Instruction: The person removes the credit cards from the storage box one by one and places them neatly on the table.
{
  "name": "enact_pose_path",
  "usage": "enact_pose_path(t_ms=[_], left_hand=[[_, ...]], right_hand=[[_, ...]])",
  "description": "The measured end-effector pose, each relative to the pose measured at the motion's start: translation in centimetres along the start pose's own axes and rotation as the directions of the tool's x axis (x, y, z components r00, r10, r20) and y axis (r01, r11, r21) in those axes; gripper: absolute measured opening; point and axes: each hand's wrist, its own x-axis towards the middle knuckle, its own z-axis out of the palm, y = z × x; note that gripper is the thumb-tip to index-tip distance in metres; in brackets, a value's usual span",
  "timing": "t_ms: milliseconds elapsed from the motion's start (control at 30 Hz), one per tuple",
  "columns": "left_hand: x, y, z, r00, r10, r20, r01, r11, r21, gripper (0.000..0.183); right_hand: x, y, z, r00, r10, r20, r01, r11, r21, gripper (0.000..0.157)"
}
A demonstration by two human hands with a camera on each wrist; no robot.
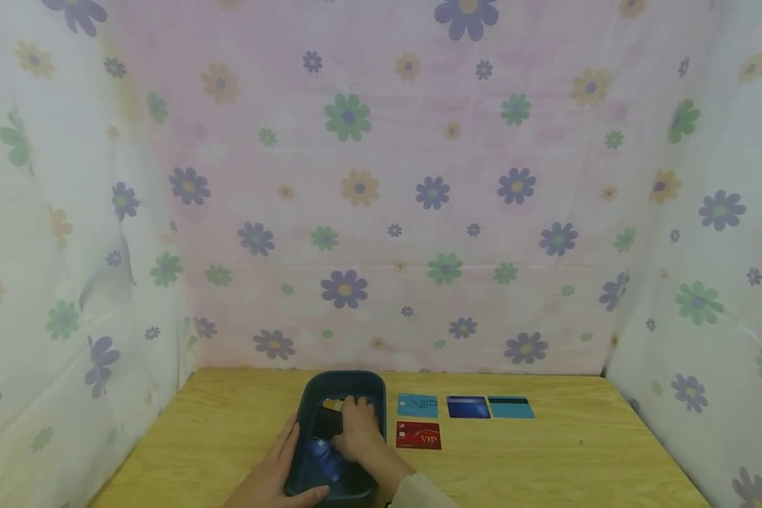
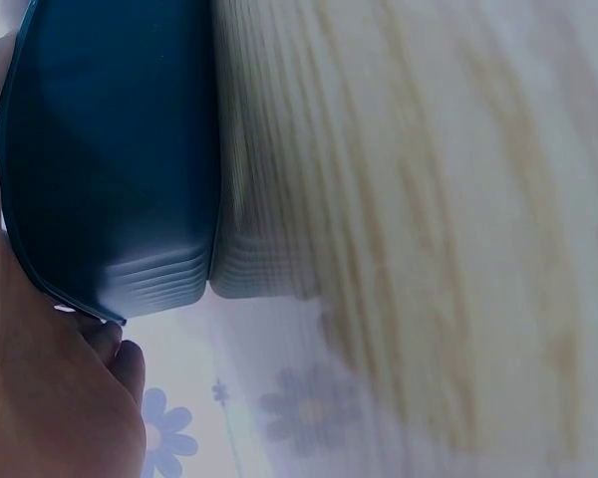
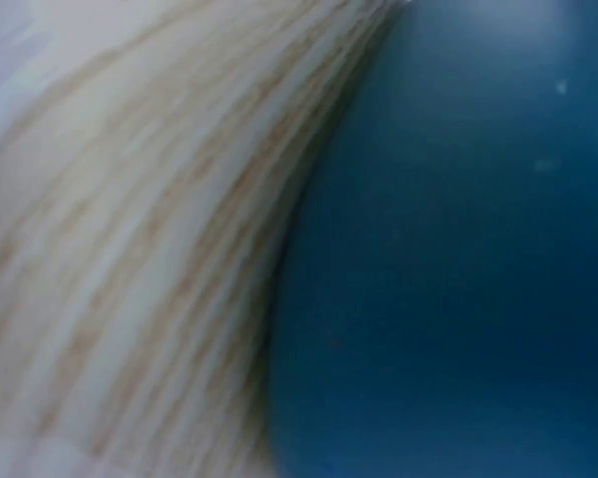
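A dark blue plastic bin (image 1: 301, 423) stands on the wooden table. My left hand (image 1: 269, 469) grips its near left side, the thumb over the near rim and the fingers along the left wall. In the left wrist view that hand (image 2: 65, 388) lies at the bin's edge (image 2: 110, 149). My right hand (image 1: 358, 427) reaches into the bin with bent fingers; its fingertips and anything between them are hidden. Beside it in the bin lie a black flat item (image 1: 328, 423), a shiny blue wrapped item (image 1: 328, 460) and something pale yellow (image 1: 333, 404). The right wrist view shows only the bin's outer wall (image 3: 439, 259) and table.
Right of the bin, a light blue VIP card (image 1: 417, 406) lies above a red VIP card (image 1: 418, 436). Farther right are a dark blue card (image 1: 468, 407) and a light blue card with a black stripe (image 1: 511, 408). Flowered cloth (image 1: 387, 212) encloses the table (image 1: 546, 466).
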Motion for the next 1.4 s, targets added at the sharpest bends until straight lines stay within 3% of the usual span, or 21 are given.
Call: enact_pose_path(t_ms=[133,200,500,633,767,867,1133,1400], left_hand=[[0.0,-0.1,0.1,1.0,0.014,-0.014,-0.014,1.0,0.01,0.115],[0.0,-0.2,0.2,1.0,0.021,-0.019,-0.021,1.0,0.018,0.116],[0.0,-0.1,0.1,1.0,0.004,-0.006,-0.004,1.0,0.009,0.117],[0.0,0.0,0.1,1.0,-0.001,-0.002,0.001,1.0,0.016,0.117],[0.0,0.0,0.0,1.0,-0.002,-0.001,0.002,1.0,0.015,0.116],[0.0,0.0,0.1,1.0,0.002,-0.003,-0.002,1.0,0.01,0.115],[-0.1,-0.2,0.3,1.0,0.017,-0.007,-0.017,1.0,0.004,0.115],[-0.1,0.4,0.0,1.0,-0.003,-0.007,0.003,1.0,0.014,0.116]], right_hand=[[-0.2,0.2,0.0,0.998,-0.06,-0.033,0.059,0.998,-0.007,0.035],[-0.2,0.3,0.0,0.995,-0.08,-0.053,0.082,0.996,0.039,0.029],[0.0,0.5,-0.3,0.981,-0.114,-0.155,0.155,0.946,0.285,0.028],[0.0,0.4,-0.6,0.982,-0.127,-0.137,0.173,0.895,0.412,0.028],[0.0,0.3,-0.8,0.987,-0.12,-0.111,0.161,0.821,0.547,0.029],[-0.2,0.3,-0.9,0.988,-0.109,-0.105,0.15,0.796,0.586,0.03],[-0.4,0.3,-0.8,0.988,-0.096,-0.121,0.149,0.79,0.594,0.029],[-0.1,0.3,-0.9,0.984,-0.108,-0.142,0.169,0.826,0.538,0.028]])
